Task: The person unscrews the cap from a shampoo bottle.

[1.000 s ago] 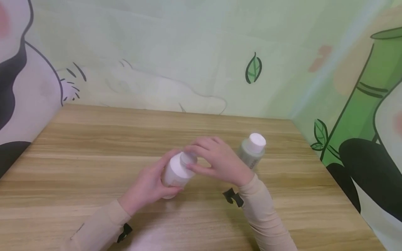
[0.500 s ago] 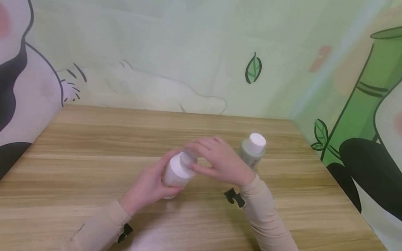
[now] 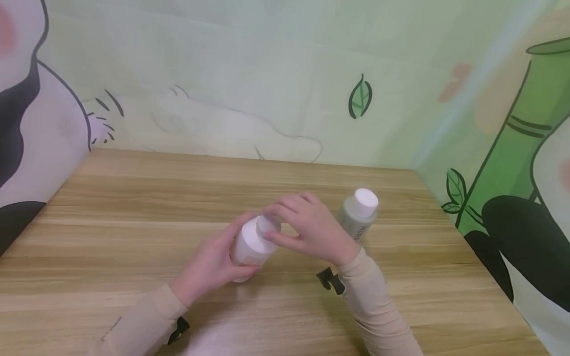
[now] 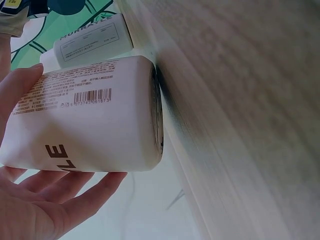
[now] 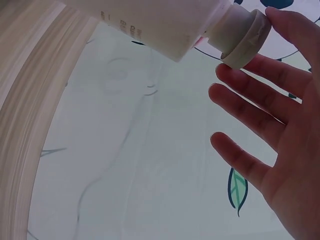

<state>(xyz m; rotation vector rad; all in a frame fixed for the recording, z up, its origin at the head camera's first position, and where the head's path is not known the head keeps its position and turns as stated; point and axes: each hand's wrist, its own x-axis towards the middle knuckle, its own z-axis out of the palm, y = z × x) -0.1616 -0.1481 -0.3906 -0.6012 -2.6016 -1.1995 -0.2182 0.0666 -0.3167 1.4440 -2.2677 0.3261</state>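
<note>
A white bottle (image 3: 252, 248) with brown print and a barcode leans toward the right, its base close over the wooden table (image 4: 210, 165). My left hand (image 3: 213, 264) grips its body, thumb on one side and fingers on the other. At the bottle's top, my right hand (image 3: 313, 230) pinches the white cap (image 5: 248, 41) between thumb and fingers. In the right wrist view the lower fingers stand spread, away from the cap. Behind the right hand stands a second bottle (image 3: 358, 212), pale grey-green with dark lettering and a white cap.
Beyond the table's far edge rises a pale green wall covering (image 3: 222, 74) printed with leaves, bamboo and pandas. Black straps sit at both wrists over beige sleeves (image 3: 374, 296). The second bottle also shows past the held one in the left wrist view.
The right thumb and fingers shift slightly over the cap, baring more of its top than half a second ago. The left hand and both bottles keep their places.
</note>
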